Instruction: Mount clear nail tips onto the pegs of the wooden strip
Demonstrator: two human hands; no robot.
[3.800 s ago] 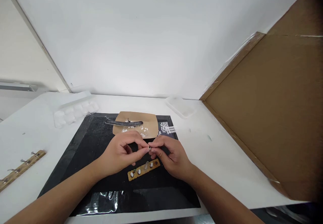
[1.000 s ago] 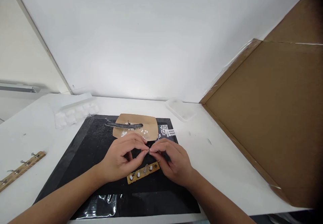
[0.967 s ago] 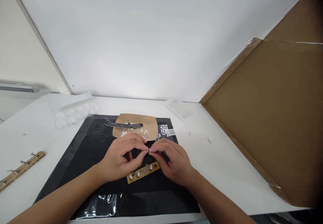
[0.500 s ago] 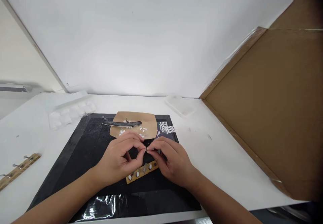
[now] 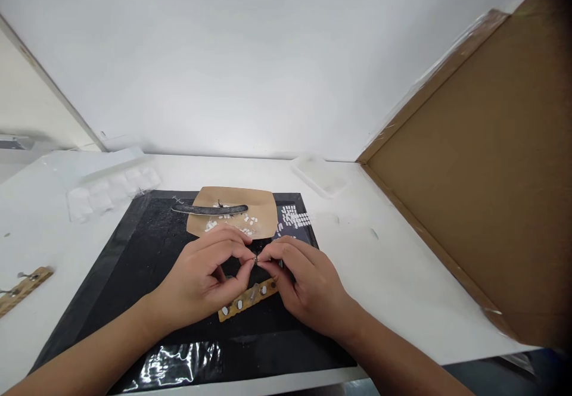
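My left hand and my right hand meet fingertip to fingertip above the black mat. Thumb and forefinger of each hand pinch a tiny, partly shiny thing between them; its kind is too small to make out. Just below my hands lies a notched wooden strip carrying several white oval pieces and a clear upright piece. Behind my left hand, a black curved nail file rests across a tan sheet with small white bits scattered on it.
Small white tabs sit in rows on a dark card at the mat's right. A clear shallow tray stands behind. Left are a compartmented plastic box and another wooden strip with metal pegs. A cardboard panel rises right.
The view has shifted slightly, moving the things in it a little. Both hands keep the same fingertip pinch over the mat, with slight finger movement.
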